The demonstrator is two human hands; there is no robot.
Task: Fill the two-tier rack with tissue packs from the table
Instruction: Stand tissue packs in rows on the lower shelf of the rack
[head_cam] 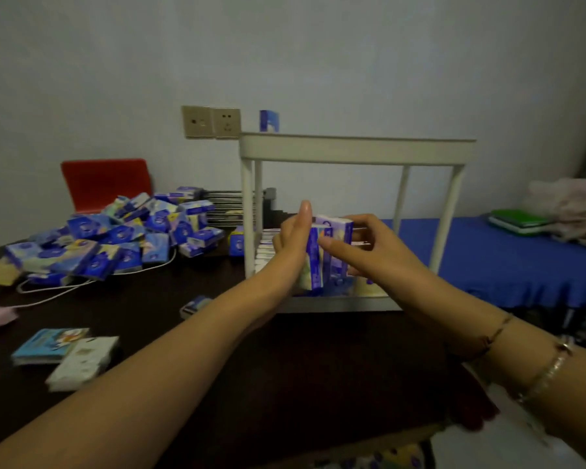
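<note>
A white two-tier rack stands on the dark table. On its lower tier a row of upright tissue packs fills the left part. My right hand grips a blue-and-white tissue pack upright inside the lower tier. My left hand lies flat, fingers straight, against the left side of the packs there. One tissue pack stands on the top tier at its back left corner. A large heap of blue tissue packs lies on the table to the left.
Two flat packs lie near the table's front left, and a single pack by my left forearm. A white cable runs under the heap. A red chair back and wall sockets are behind. A blue-covered bed is at right.
</note>
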